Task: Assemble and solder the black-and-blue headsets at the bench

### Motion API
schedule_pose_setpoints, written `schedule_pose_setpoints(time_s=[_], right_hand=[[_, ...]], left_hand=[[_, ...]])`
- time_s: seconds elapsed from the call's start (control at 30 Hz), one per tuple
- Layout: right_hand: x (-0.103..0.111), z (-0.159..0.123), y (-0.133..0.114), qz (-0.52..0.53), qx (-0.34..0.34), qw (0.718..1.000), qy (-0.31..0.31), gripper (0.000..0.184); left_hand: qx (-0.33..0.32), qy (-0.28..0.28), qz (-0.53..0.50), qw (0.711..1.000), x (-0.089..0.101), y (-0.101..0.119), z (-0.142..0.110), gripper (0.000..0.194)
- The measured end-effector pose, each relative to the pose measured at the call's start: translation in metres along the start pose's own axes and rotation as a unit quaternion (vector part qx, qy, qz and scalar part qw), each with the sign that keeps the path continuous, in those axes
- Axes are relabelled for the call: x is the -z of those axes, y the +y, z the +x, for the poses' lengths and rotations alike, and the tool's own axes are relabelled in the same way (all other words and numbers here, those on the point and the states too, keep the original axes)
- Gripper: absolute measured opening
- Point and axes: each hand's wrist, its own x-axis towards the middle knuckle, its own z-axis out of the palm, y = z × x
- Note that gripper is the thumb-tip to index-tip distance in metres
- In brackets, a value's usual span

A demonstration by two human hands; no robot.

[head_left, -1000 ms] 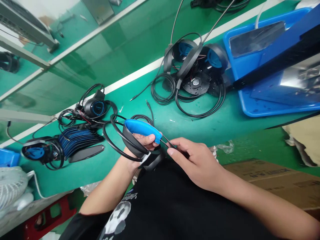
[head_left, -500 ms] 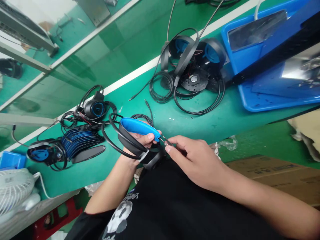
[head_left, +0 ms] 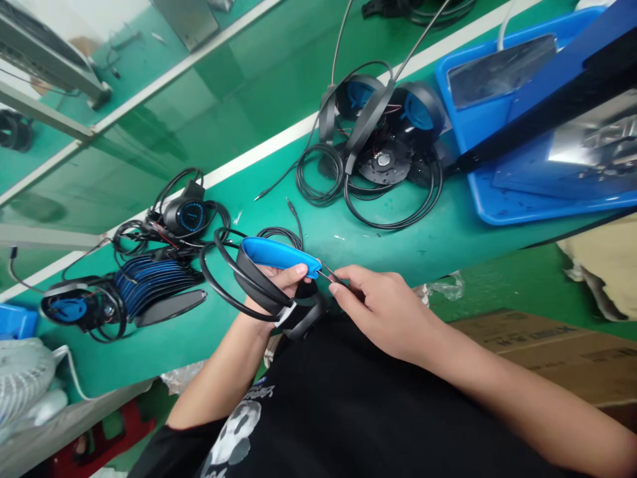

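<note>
A black headset (head_left: 257, 289) with a bright blue headband pad (head_left: 276, 253) is held near my body, its cable looped on the left. My left hand (head_left: 284, 279) is closed around the headband, the thumb pressing on the blue pad near its right end. Pinched in my right hand (head_left: 385, 309) are thin metal tweezers (head_left: 327, 273). Their tips touch the right end of the blue pad. The headset's lower earcup is partly hidden against my black shirt.
Partly assembled headsets (head_left: 383, 133) with coiled cables lie at the back. A blue tray (head_left: 490, 216) stands on the right. Leftward are a stack of dark blue-edged headband strips (head_left: 154, 285), another headset (head_left: 186, 212) and a white fan (head_left: 24, 375). A cardboard box (head_left: 537, 352) sits below the bench.
The tweezers and my right hand stay at the pad's right end with only slight movement. My left hand keeps its grip on the headset. The view has shifted a little.
</note>
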Motion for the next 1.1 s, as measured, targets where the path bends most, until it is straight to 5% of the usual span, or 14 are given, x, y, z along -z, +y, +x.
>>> schedule_pose_setpoints(time_s=[0.13, 0.23, 0.5, 0.77, 1.1], right_hand=[[0.001, 0.003, 0.002, -0.056, -0.004, 0.998, 0.008, 0.029], [0.005, 0.007, 0.003, 0.013, -0.006, 1.000, -0.022, 0.028], [0.008, 0.008, 0.006, 0.161, -0.023, 0.984, -0.077, 0.028], [0.010, 0.006, 0.000, 0.159, -0.030, 0.983, -0.087, 0.030], [0.001, 0.007, 0.000, 0.106, -0.010, 0.994, -0.023, 0.025]], left_hand=[[-0.042, 0.036, 0.069, 0.996, 0.001, 0.003, 0.000, 0.027], [-0.064, 0.035, 0.062, 0.995, 0.000, 0.007, -0.001, 0.025], [0.091, -0.042, -0.058, 0.993, -0.005, 0.010, 0.000, 0.030], [0.114, -0.053, -0.062, 0.990, -0.001, 0.007, 0.006, 0.033], [-0.093, 0.029, 0.005, 0.995, -0.009, 0.002, 0.003, 0.031]])
